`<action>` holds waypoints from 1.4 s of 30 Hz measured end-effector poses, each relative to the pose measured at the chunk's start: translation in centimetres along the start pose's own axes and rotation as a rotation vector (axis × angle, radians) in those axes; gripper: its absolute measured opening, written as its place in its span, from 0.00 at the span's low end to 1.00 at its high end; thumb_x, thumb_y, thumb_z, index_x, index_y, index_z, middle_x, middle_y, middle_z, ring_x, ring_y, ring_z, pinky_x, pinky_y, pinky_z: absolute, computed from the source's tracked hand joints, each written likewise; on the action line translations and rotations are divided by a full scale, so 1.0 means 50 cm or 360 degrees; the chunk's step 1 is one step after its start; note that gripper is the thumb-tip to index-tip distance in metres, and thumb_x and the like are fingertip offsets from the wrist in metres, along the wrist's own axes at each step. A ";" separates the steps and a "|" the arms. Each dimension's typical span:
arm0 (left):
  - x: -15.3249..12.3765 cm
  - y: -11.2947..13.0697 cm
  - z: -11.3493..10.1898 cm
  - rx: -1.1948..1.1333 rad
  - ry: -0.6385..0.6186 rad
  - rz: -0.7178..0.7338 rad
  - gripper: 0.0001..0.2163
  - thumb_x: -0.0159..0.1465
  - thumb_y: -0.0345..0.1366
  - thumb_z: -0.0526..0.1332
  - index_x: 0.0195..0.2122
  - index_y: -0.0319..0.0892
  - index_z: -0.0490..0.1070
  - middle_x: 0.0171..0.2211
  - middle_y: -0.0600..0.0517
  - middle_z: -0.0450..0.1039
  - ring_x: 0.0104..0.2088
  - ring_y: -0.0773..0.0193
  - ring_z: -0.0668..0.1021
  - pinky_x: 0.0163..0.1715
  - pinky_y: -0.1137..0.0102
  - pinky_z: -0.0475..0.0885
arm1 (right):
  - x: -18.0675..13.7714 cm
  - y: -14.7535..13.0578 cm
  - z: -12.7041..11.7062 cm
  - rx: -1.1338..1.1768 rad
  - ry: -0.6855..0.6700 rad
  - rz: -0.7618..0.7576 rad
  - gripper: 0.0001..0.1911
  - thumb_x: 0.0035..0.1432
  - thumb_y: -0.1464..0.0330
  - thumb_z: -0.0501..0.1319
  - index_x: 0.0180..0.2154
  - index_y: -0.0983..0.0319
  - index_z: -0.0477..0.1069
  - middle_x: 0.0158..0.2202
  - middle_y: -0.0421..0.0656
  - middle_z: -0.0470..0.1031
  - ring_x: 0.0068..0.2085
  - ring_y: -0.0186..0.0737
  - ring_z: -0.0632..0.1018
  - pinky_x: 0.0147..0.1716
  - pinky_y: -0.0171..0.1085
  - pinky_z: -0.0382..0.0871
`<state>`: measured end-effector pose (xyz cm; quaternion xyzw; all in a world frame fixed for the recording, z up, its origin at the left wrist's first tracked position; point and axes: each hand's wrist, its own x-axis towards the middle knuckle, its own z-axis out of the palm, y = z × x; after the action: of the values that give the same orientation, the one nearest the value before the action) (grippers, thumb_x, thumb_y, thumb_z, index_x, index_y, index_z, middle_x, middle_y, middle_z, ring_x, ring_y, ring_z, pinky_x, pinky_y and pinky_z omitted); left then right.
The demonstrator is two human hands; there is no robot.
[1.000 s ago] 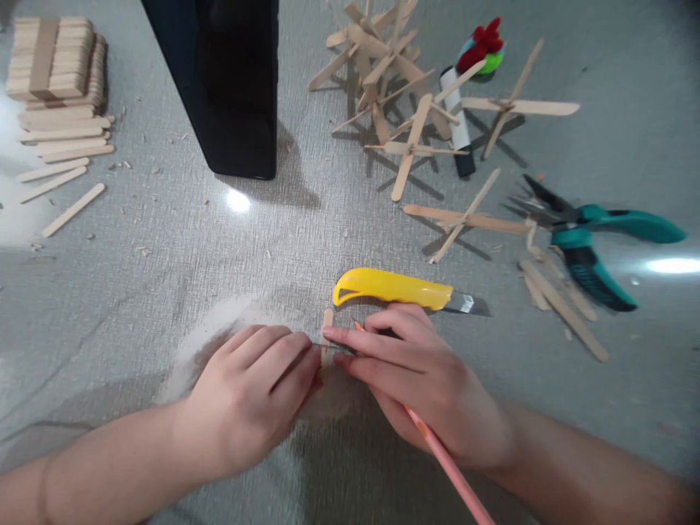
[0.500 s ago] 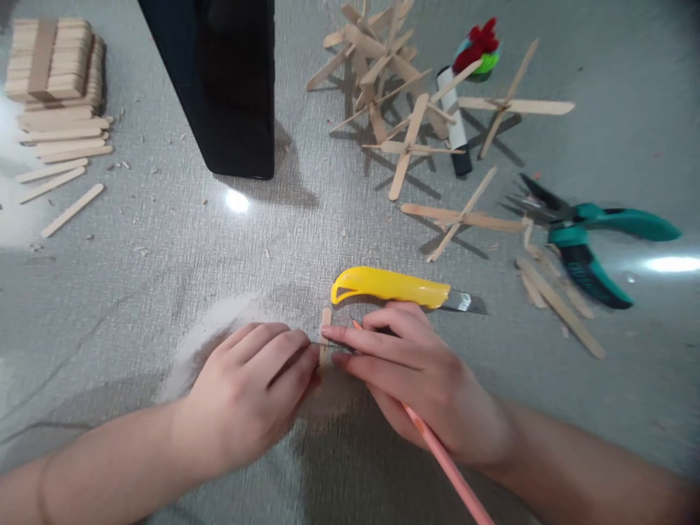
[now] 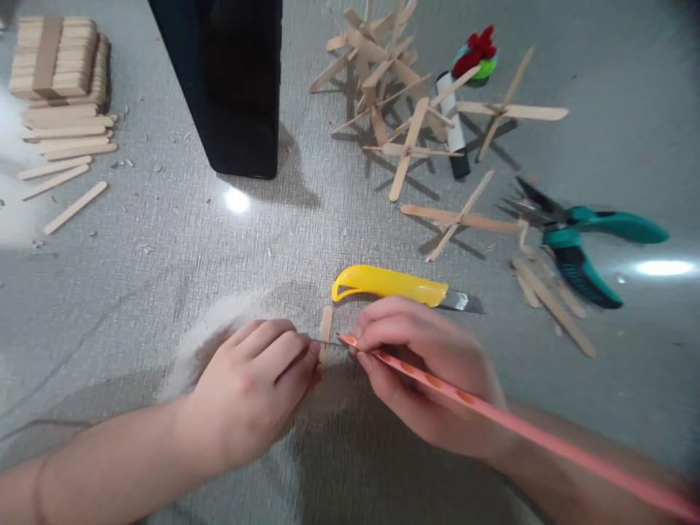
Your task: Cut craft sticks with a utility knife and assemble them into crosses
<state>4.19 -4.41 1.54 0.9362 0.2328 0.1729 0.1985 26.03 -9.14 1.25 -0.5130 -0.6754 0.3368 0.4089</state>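
Observation:
My right hand (image 3: pixel 429 372) is closed around a pink pencil (image 3: pixel 470 397), its tip beside a craft stick (image 3: pixel 327 324) that lies upright in the view. Crossing that stick is a thin, dark-edged strip, seen edge-on, spanning between my two hands; its kind is hard to make out. My left hand (image 3: pixel 257 390) is closed at the left end of the strip, fingertips pinched near the craft stick's lower part, which they partly hide. Just above my right hand lies a yellow utility knife (image 3: pixel 388 284) with its blade out to the right.
Crossed craft-stick pieces (image 3: pixel 407 149) pile up at the top, near a white marker (image 3: pixel 453 131) and fuzzy red-green bits (image 3: pixel 478 55). Teal-handled pliers (image 3: pixel 580 233) and scrap sticks (image 3: pixel 555 306) lie right. A black device (image 3: pixel 235 87) and bundled sticks (image 3: pixel 55 58) are upper left.
My right hand has drawn its fingers back from the craft stick and swung the pencil so its tip points left at the stick. My left hand stays nearly in place.

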 end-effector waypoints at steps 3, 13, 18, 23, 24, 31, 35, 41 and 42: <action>-0.002 0.002 0.003 0.0024 0.0007 -0.0013 0.04 0.67 0.27 0.63 0.40 0.33 0.76 0.35 0.48 0.78 0.38 0.56 0.79 0.35 0.61 0.77 | 0.007 0.002 0.005 0.0053 -0.0043 0.0010 0.08 0.60 0.78 0.59 0.34 0.58 0.69 0.31 0.40 0.75 0.33 0.35 0.78 0.34 0.35 0.73; 0.001 0.014 0.000 0.0146 0.0032 -0.0089 0.05 0.67 0.28 0.63 0.34 0.39 0.78 0.34 0.52 0.79 0.36 0.58 0.80 0.33 0.62 0.72 | -0.003 0.010 0.009 0.0123 -0.0121 -0.0030 0.08 0.58 0.79 0.59 0.35 0.60 0.68 0.32 0.40 0.75 0.33 0.34 0.78 0.32 0.33 0.73; 0.005 0.017 0.004 0.0163 0.0072 -0.0096 0.07 0.67 0.27 0.63 0.32 0.38 0.77 0.35 0.51 0.80 0.36 0.58 0.80 0.34 0.62 0.71 | 0.009 0.007 0.013 0.0075 -0.0034 0.0039 0.09 0.56 0.79 0.61 0.32 0.59 0.66 0.31 0.39 0.76 0.31 0.32 0.78 0.31 0.32 0.72; 0.007 0.020 0.002 0.0151 0.0068 -0.0147 0.08 0.68 0.27 0.62 0.31 0.37 0.76 0.35 0.51 0.80 0.35 0.59 0.80 0.33 0.62 0.70 | 0.010 0.008 0.012 0.0037 -0.0019 0.0030 0.11 0.55 0.79 0.62 0.30 0.59 0.62 0.30 0.38 0.76 0.29 0.29 0.76 0.28 0.30 0.69; 0.006 0.020 0.001 0.0147 0.0066 -0.0146 0.08 0.68 0.27 0.62 0.31 0.37 0.76 0.35 0.51 0.80 0.35 0.59 0.80 0.33 0.62 0.70 | 0.010 0.008 0.012 0.0033 -0.0030 0.0027 0.12 0.55 0.79 0.62 0.29 0.59 0.62 0.30 0.38 0.75 0.28 0.29 0.76 0.28 0.30 0.68; 0.003 0.017 0.004 0.0145 0.0042 -0.0115 0.07 0.67 0.27 0.63 0.31 0.38 0.76 0.36 0.50 0.80 0.36 0.58 0.80 0.35 0.61 0.71 | 0.010 0.011 0.011 0.0004 -0.0050 0.0008 0.12 0.54 0.79 0.62 0.29 0.59 0.61 0.30 0.38 0.75 0.28 0.28 0.74 0.27 0.28 0.67; -0.001 0.014 0.006 0.0148 0.0045 -0.0088 0.06 0.67 0.27 0.63 0.32 0.38 0.76 0.37 0.50 0.79 0.36 0.58 0.79 0.35 0.61 0.71 | 0.008 0.012 0.011 -0.0003 -0.0064 0.0031 0.12 0.54 0.79 0.62 0.29 0.59 0.61 0.31 0.38 0.75 0.28 0.27 0.75 0.27 0.28 0.67; -0.003 0.013 0.006 0.0114 0.0054 -0.0089 0.05 0.67 0.27 0.63 0.34 0.38 0.76 0.37 0.50 0.79 0.37 0.58 0.78 0.36 0.61 0.71 | 0.006 0.012 0.012 -0.0009 -0.0066 0.0040 0.12 0.54 0.79 0.62 0.29 0.59 0.61 0.30 0.37 0.76 0.28 0.28 0.75 0.27 0.29 0.68; -0.003 0.014 0.006 0.0108 0.0059 -0.0102 0.05 0.67 0.27 0.63 0.34 0.38 0.76 0.37 0.50 0.79 0.37 0.59 0.78 0.36 0.61 0.71 | 0.006 0.011 0.013 -0.0009 -0.0065 0.0040 0.12 0.54 0.79 0.62 0.29 0.59 0.61 0.31 0.37 0.76 0.28 0.29 0.75 0.27 0.29 0.68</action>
<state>4.47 -5.13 1.57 0.9311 0.2722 0.1758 0.1677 25.66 -8.74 0.53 -0.5157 -0.6780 0.3504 0.3894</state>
